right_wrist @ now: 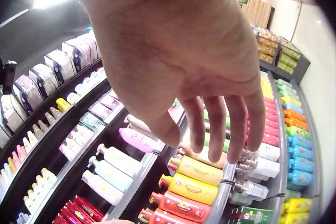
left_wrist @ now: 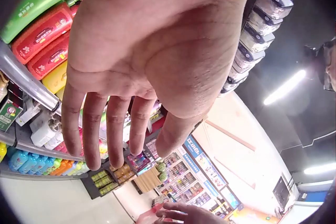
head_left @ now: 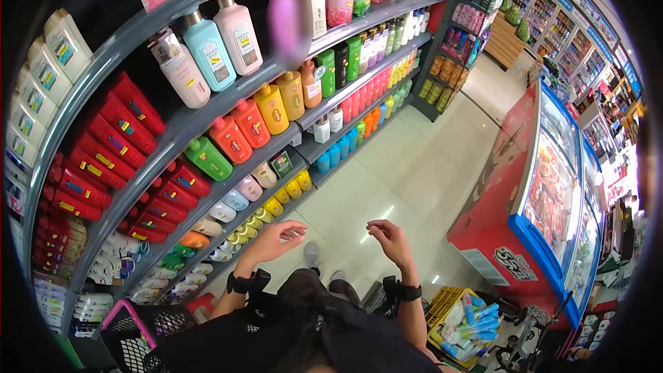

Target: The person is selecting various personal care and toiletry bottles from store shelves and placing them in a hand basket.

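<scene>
Out in front of the body, my left hand [head_left: 280, 240] hovers over the floor beside the shelves, its fingers relaxed and holding nothing. My right hand [head_left: 391, 242] is held level with it, a short way to the right, also with loose fingers and nothing in them. In the left wrist view the bare left palm [left_wrist: 147, 61] faces the camera. The right wrist view shows the right palm [right_wrist: 178, 61] just as bare. Nearest the left hand are yellow bottles [head_left: 282, 195] on the bottom shelf. Above them stand green [head_left: 208, 159], red and yellow pump bottles.
Curved shelves [head_left: 178, 124] of bottles line the left side. A blurred purple object [head_left: 289, 24] sticks out from the upper shelf. At right stands a red chest freezer [head_left: 483, 228] with blue edging. A yellow basket [head_left: 436, 304] of blue-and-white items and a pink-handled black basket [head_left: 173, 319] flank the person.
</scene>
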{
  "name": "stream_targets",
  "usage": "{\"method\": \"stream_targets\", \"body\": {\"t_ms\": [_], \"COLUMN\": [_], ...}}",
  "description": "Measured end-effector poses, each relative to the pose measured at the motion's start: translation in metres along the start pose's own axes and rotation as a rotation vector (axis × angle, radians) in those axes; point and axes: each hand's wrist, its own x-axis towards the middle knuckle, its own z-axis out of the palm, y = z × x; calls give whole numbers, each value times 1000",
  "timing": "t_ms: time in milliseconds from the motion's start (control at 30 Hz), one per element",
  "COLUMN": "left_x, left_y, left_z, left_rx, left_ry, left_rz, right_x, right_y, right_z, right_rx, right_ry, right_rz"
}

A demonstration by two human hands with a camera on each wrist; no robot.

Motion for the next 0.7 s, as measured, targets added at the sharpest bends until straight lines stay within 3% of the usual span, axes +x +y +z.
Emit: {"method": "stream_targets", "body": {"t_ms": [400,700], "left_x": [131,164], "left_y": [14,47], "left_z": [-117,-182], "left_rx": [-26,-20], "left_ry": [113,248], "left_rz": [151,254], "right_x": [172,279], "right_y": [-110,-178], "right_z": [39,72], "right_rx": [-118,-202], "right_ry": [-96,-209], "right_rz": [-173,-393]}}
